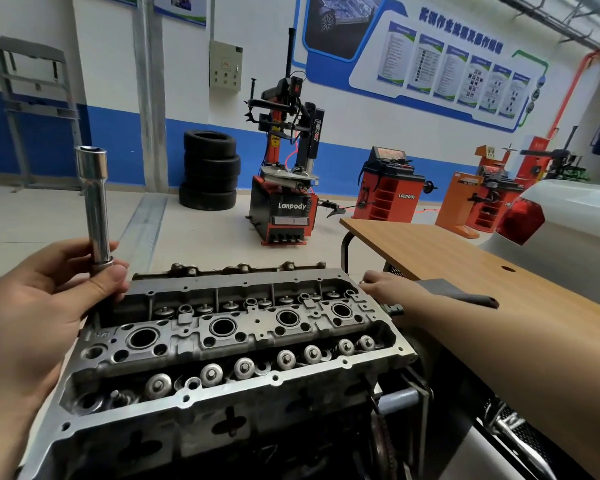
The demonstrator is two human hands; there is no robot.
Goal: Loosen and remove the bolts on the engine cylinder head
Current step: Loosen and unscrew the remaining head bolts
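Note:
The grey engine cylinder head (pixel 222 344) lies in front of me, with spark plug wells down its middle and rows of valve springs along both sides. My left hand (pixel 45 299) grips the lower end of a long chrome socket (pixel 96 202), which stands upright beside the head's far left corner. My right hand (pixel 392 289) reaches across to the head's far right corner, where its fingertips pinch a small metal piece (pixel 362 282) at the rim. I cannot tell whether that piece is a bolt.
A wooden table (pixel 465 265) stands to the right, with a dark grey tool (pixel 461 294) on its near edge. Beyond are a tyre changer (pixel 284 188), stacked tyres (pixel 210 169), orange wheel balancers (pixel 388 188) and a white car (pixel 568 216) at far right.

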